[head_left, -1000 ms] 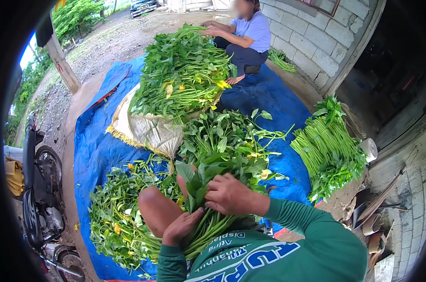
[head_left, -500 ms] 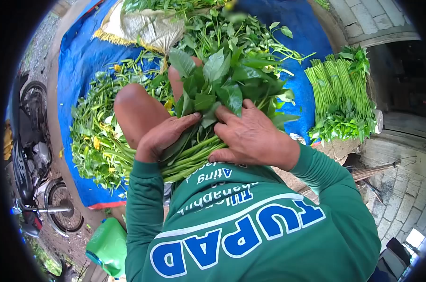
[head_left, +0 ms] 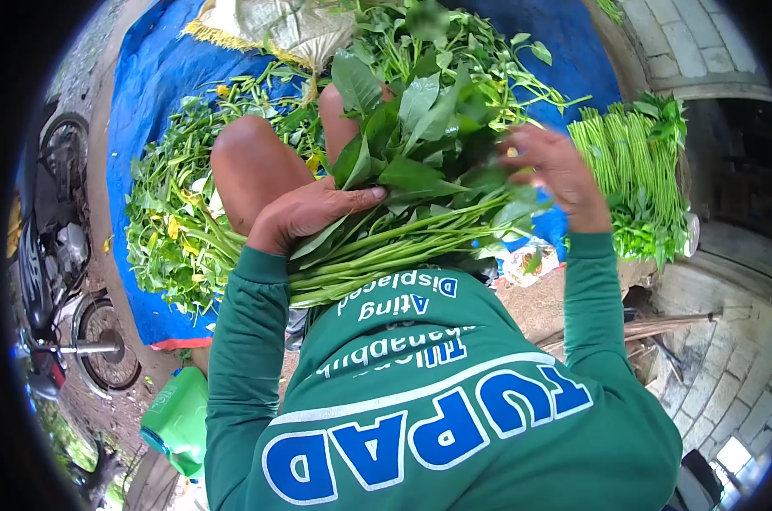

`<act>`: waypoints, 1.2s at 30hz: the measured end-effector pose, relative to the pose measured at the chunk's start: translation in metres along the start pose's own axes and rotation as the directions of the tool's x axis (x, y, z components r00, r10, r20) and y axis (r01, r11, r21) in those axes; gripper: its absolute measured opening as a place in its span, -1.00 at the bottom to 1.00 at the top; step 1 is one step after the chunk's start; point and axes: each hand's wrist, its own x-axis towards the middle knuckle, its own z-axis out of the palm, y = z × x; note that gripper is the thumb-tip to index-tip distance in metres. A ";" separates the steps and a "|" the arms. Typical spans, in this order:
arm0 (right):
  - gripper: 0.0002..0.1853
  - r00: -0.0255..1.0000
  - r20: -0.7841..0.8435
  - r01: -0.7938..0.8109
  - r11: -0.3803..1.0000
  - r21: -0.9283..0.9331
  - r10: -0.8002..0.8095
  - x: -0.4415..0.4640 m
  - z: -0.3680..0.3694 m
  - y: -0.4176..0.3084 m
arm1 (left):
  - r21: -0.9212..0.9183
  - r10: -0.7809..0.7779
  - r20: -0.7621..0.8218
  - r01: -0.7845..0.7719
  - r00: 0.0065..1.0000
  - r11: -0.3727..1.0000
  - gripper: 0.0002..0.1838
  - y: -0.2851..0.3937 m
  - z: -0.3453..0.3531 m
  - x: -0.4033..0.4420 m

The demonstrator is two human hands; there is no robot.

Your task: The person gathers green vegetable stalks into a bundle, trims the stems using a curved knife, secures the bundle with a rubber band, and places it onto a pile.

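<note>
My left hand [head_left: 318,209] is closed on a bunch of leafy greens [head_left: 394,243] lying across my lap. Its thumb presses over the broad leaves, while the long green stems run below toward my left forearm. Off the bunch's right side, my right hand [head_left: 565,175] is raised, with its fingers apart and slightly curled. Motion blurs those fingertips, and nothing shows in them. The far ends of the fingers on my left hand are hidden beneath leaves.
A blue tarp [head_left: 160,94] carries loose greens [head_left: 177,217] on the left and a leafy heap [head_left: 479,60] beyond my knees. Tied bundles of stems [head_left: 624,162] stand at right. A green jug [head_left: 181,417] and a motorcycle [head_left: 49,255] are on the left.
My right hand has lifted off the bunch and moved right and up. More stems now show across my lap. My left hand keeps its hold.
</note>
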 end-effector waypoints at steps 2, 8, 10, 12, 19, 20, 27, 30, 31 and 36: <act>-0.63 0.887 -0.174 0.393 0.896 -0.206 -0.428 -0.015 0.001 -0.041 | -0.060 -0.159 -0.001 0.158 0.987 0.986 -0.43 0.014 0.005 -0.007; -0.55 0.488 0.725 0.864 0.387 -0.321 -0.487 -0.078 0.128 -0.049 | -0.295 -0.227 0.029 0.225 0.974 0.929 -0.49 -0.016 -0.007 0.005; -0.58 0.542 0.753 0.840 0.250 -0.481 -0.374 -0.064 0.146 -0.018 | -0.308 -0.219 0.037 0.220 0.975 0.926 -0.51 -0.017 -0.010 0.011; -0.65 0.564 0.773 0.824 0.254 -0.506 -0.291 -0.059 0.146 -0.022 | -0.349 -0.258 0.013 0.247 0.966 0.904 -0.53 -0.014 -0.006 0.008; -0.78 0.560 0.789 0.822 0.290 -0.491 -0.253 -0.055 0.154 -0.018 | -0.495 -0.239 0.011 0.213 0.971 0.842 -0.59 -0.008 -0.002 0.001; -0.73 0.556 0.798 0.823 0.286 -0.490 -0.233 -0.054 0.156 -0.019 | -0.502 -0.246 0.003 0.214 0.969 0.838 -0.59 -0.006 -0.003 -0.002; -0.71 0.526 0.770 0.850 0.196 -0.489 -0.362 -0.051 0.164 -0.037 | 0.087 0.089 -0.115 -0.079 0.989 0.993 -0.58 0.011 -0.024 -0.025; -0.73 0.472 0.740 0.871 0.124 -0.475 -0.480 -0.041 0.173 -0.048 | 0.349 0.437 -0.101 -0.380 0.894 0.857 -0.62 0.021 -0.048 -0.035; -0.71 0.461 0.736 0.870 0.090 -0.485 -0.495 -0.033 0.179 -0.049 | 0.434 0.457 -0.132 -0.364 0.880 0.824 -0.64 0.040 -0.051 -0.039; -0.62 0.315 0.632 0.823 -0.128 -0.554 -0.708 -0.013 0.207 -0.018 | 0.697 0.308 -0.153 -0.119 0.939 0.707 -0.52 0.071 -0.073 -0.036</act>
